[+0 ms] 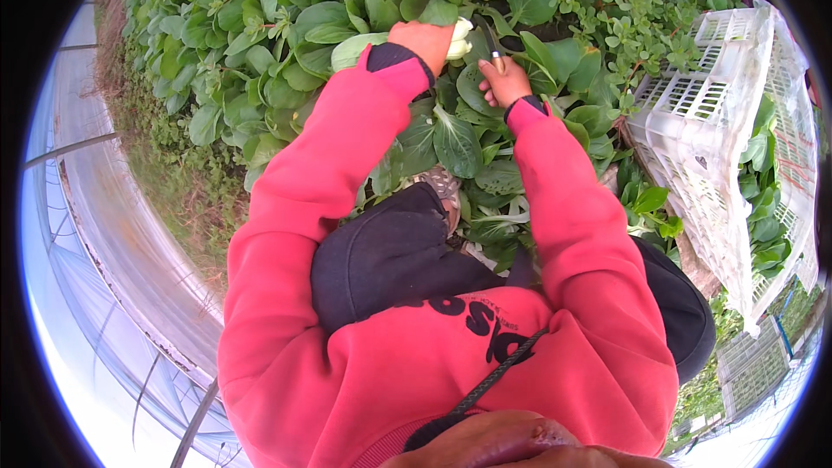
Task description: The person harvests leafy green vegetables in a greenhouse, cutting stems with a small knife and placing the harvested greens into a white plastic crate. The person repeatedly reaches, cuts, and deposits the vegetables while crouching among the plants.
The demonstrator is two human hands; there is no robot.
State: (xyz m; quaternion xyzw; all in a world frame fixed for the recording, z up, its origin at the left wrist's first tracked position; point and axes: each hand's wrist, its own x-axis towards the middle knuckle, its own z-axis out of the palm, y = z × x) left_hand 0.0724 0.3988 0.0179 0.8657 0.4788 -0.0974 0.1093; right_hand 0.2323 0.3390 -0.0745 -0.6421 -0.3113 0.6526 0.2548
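Observation:
My left hand (426, 45) grips a leafy green vegetable, likely bok choy (460, 40), whose pale stem bases stick out on the right of the fist. Just to the right, my right hand (507, 81) is closed around the handle of a knife or sickle (487, 39); its dark curved blade points away from me, over the leaves. Broad-leaved green plants (325, 19) surround both hands, and loose leaves (458, 143) lie below them, near my shoe (442, 185).
At the right, a white plastic crate (699, 104) stands beside another crate section holding greens (760, 208). More crates (754, 364) are at lower right. Low weeds (604, 6) grow at upper right. Plastic sheeting with poles (71, 149) runs along the left.

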